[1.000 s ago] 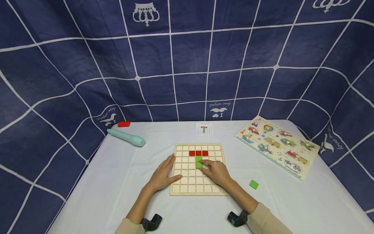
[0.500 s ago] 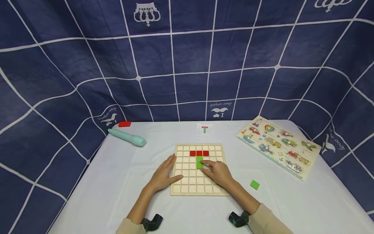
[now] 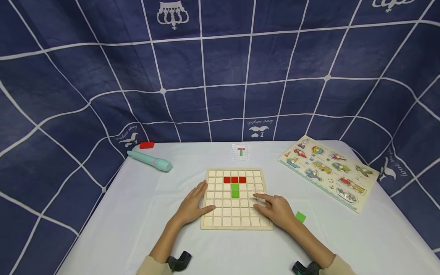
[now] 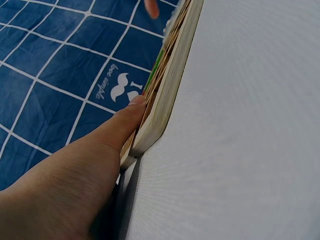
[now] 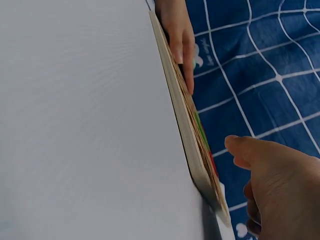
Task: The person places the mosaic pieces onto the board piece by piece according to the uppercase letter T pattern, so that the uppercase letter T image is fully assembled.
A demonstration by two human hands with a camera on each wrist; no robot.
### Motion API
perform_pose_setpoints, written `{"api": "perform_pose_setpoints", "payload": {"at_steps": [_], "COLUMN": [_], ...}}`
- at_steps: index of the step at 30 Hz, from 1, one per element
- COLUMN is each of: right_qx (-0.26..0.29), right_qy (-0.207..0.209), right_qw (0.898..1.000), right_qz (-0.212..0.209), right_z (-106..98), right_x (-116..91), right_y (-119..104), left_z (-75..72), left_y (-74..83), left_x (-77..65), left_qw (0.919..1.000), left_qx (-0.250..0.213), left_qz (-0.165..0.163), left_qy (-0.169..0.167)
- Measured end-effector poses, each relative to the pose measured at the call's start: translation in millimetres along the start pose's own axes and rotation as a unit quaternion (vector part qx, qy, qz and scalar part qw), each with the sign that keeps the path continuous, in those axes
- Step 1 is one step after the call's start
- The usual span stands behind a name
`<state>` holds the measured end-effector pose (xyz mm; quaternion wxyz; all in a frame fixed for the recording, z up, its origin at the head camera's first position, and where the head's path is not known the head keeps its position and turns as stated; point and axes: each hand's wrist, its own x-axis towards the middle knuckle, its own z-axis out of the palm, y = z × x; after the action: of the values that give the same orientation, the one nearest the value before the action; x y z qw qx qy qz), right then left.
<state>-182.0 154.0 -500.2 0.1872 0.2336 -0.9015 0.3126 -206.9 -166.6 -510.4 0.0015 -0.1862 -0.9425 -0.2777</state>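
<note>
A wooden grid board [image 3: 217, 222] lies on the white table in the head view. In it, three red tiles [image 3: 234, 180] form a row, with two green tiles [image 3: 235, 190] in a column below the middle one. My left hand [image 3: 192, 204] rests on the board's left edge, fingers extended and thumb over the rim, as the left wrist view also shows. Over the board's right side hovers my right hand [image 3: 277, 210], thumb and index finger apart with nothing between them. A loose green tile [image 3: 300, 217] lies just beyond that hand, partly hidden by it.
Behind the board lies a small pattern card [image 3: 241, 152] with a red and green T. A vehicle puzzle board [image 3: 328, 172] is at the right. At the back left are a mint-green microphone-shaped object [image 3: 149, 160] and a red block [image 3: 146, 145]. A blue curtain [image 3: 220, 76] hangs behind.
My right hand has moved right and toward me, away from the lower green tile, which stays in the grid. The left hand has kept its place.
</note>
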Motion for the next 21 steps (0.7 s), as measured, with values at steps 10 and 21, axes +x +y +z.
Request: {"api": "perform_pose_setpoints", "payload": {"at_steps": [10,21], "right_qx": [-0.037,-0.1], "right_qy": [0.044,0.052], "right_qw": [0.998,0.988], "right_qz": [0.04,0.102], "right_z": [-40,-70], "right_x": [-47,-80], "right_y": [28,45], "left_z": [-0.3,-0.7], "left_y": [1.2,0.4], "left_x": [0.0,0.1], "left_qw": [1.0,1.0], "left_qx": [-0.002,-0.006], "left_qz": [-0.006,0.0], "left_qy": [0.0,0.001]}}
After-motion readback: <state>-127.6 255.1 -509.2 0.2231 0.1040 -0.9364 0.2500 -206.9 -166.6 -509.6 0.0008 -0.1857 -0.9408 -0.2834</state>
